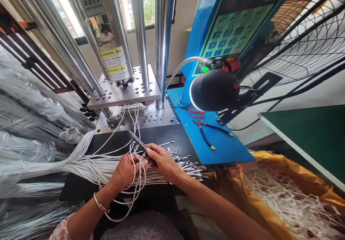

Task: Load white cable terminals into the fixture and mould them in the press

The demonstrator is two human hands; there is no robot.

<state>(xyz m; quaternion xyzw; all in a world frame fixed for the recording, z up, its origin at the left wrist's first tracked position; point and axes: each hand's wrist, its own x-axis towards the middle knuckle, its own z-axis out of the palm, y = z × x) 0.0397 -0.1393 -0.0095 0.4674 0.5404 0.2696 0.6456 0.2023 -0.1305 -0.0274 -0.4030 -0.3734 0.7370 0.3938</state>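
Observation:
My right hand [163, 162] grips a narrow dark metal bar [137, 138], thumb along its near end. White cables with small connector ends [134, 146] hang at the bar's side. My left hand [126, 171] is closed with fingertips pinched near those ends, and looped white cables [132, 200] pass by its fingers and droop below. What exactly lies between its fingertips is partly hidden. Under both hands a thick bundle of white cables [88, 164] spreads over the black table, its connector ends [194, 168] fanned out to the right.
Ahead stands a press with a metal plate [124, 92] on steel columns; connectors with white cables [133, 106] sit beneath it. Pliers [207, 130] lie on the blue mat [226, 152], under a black lamp [215, 89]. A yellow sack [280, 161] of white scraps is at right.

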